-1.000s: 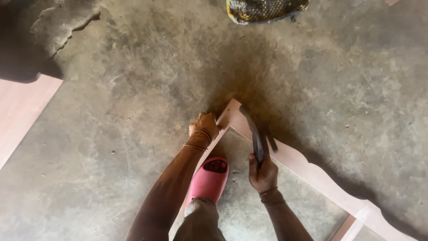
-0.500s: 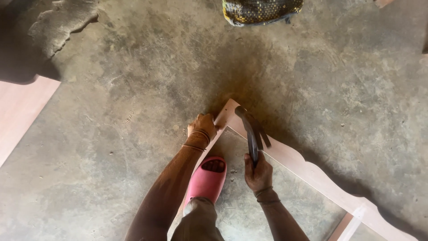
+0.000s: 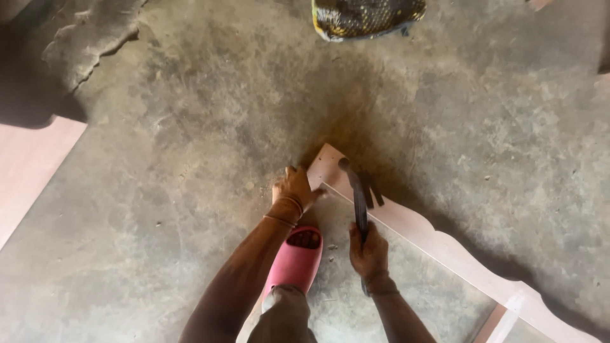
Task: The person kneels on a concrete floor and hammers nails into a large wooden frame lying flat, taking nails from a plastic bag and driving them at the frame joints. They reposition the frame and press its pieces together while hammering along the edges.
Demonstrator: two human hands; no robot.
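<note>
A pale pink wooden frame (image 3: 438, 238) with a scalloped edge lies flat on the concrete floor. My left hand (image 3: 294, 188) presses on the frame's top corner, fingers closed around the joint. My right hand (image 3: 367, 251) grips the handle of a dark claw hammer (image 3: 358, 190), whose head hovers just above the corner piece. My foot in a pink slide sandal (image 3: 295, 260) stands on the frame's left side, below my left hand.
A pale wooden board (image 3: 28, 168) lies at the left edge. A dark mesh sack (image 3: 365, 16) sits at the top. A broken patch of concrete (image 3: 89, 38) shows at the upper left. A cross piece (image 3: 508, 311) joins the frame at the lower right.
The hammer head has swung down and left toward the frame's corner. My left hand stays on the corner. The view has shifted slightly.
</note>
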